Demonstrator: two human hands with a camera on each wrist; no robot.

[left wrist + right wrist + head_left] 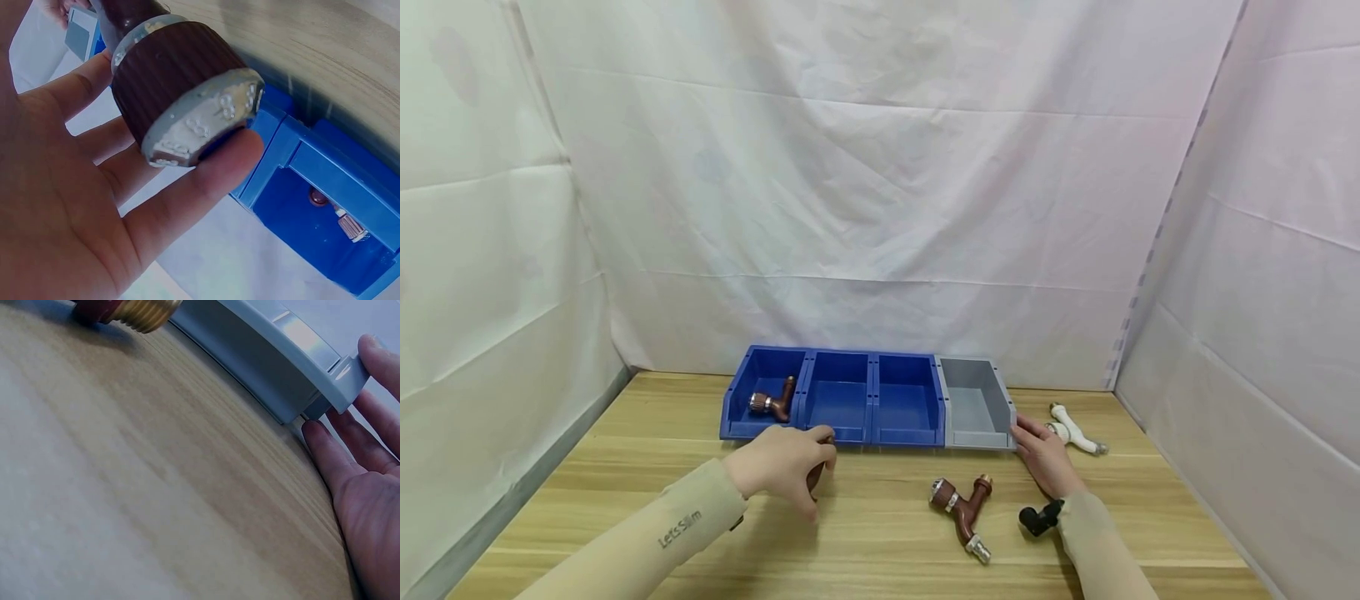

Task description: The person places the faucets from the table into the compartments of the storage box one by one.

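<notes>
My left hand (790, 467) holds a dark brown tap (815, 475) just in front of the blue bins. In the left wrist view, the ribbed knob (181, 81) of this tap has a worn silver end, and a fingertip lies against it. My right hand (1047, 457) grips the front right corner of the grey bin (977, 440), its fingertips at the rim and lower edge in the right wrist view. Another brown tap (778, 402) lies inside the leftmost blue bin (737, 408). A third brown tap (964, 515) with a metal nozzle lies on the table between my hands.
Two more blue bins, a middle one (838, 435) and a right one (908, 437), join the row beside the grey bin. Right of my right hand lies a white tap (1078, 433). A black fitting (1039, 518) is by my right wrist. White cloth (865, 183) hangs behind the wooden table (865, 550).
</notes>
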